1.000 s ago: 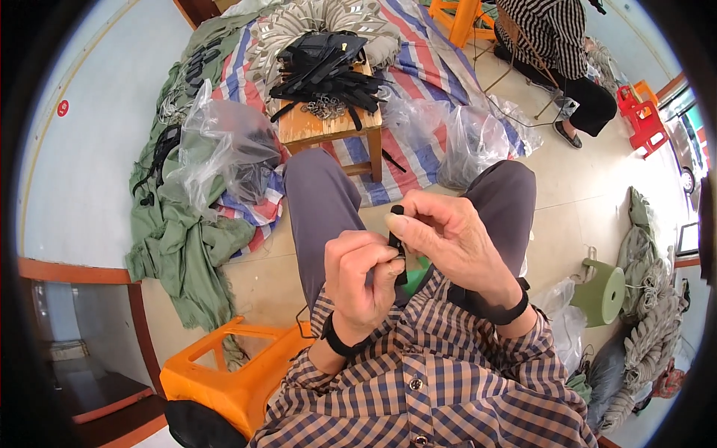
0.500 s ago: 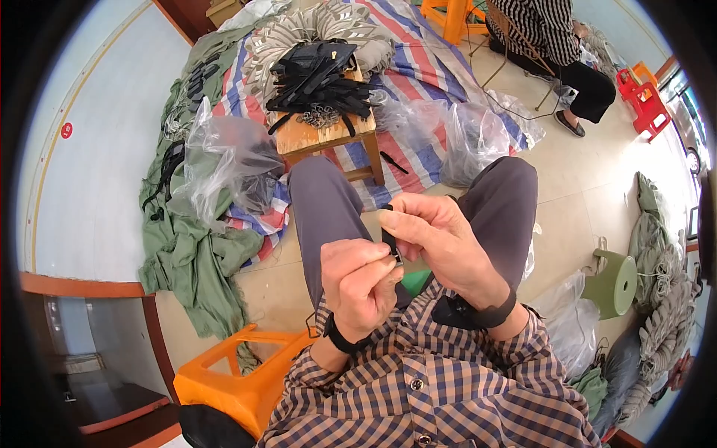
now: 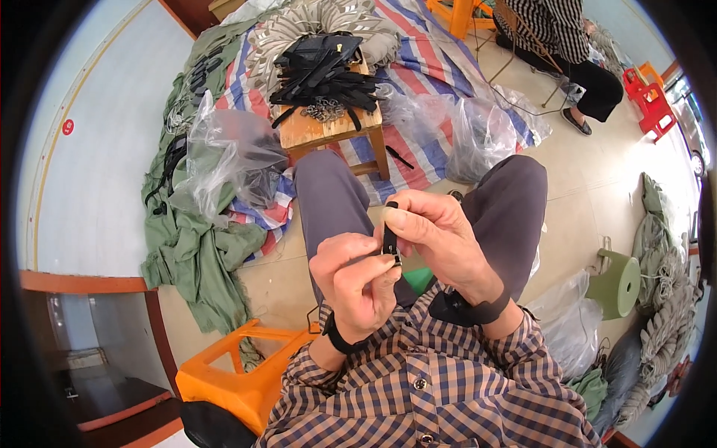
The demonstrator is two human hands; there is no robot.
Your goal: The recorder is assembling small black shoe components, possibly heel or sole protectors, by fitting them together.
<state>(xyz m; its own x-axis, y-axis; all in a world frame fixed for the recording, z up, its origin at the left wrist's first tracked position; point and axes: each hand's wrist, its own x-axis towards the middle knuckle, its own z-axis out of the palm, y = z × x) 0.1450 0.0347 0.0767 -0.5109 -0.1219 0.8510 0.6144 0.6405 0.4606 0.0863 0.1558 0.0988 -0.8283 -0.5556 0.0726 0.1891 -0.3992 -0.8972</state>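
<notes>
A short black strap (image 3: 389,236) stands between my two hands, above my lap. Thumb and fingers of my right hand (image 3: 444,239) pinch its upper end. At its lower end sits a small shiny metal fitting (image 3: 395,258), gripped between the thumb and finger of my left hand (image 3: 355,280). The fitting's exact kind is too small to make out. Beyond my knees, a wooden stool (image 3: 317,137) bears a heap of black straps (image 3: 321,86) and a little pile of metal rings or links (image 3: 324,110).
Behind the stool, bundled pale cords (image 3: 276,41) lie on a striped sheet (image 3: 426,56). Transparent plastic bags (image 3: 482,138) flank the stool. An orange stool (image 3: 231,381) is at my left, a green one (image 3: 616,284) at my right. Another person (image 3: 556,41) sits at far right.
My left fingers have loosened and spread a little, so more of the strap and its metal end shows. The view has shifted slightly; my right hand keeps its pinch.
</notes>
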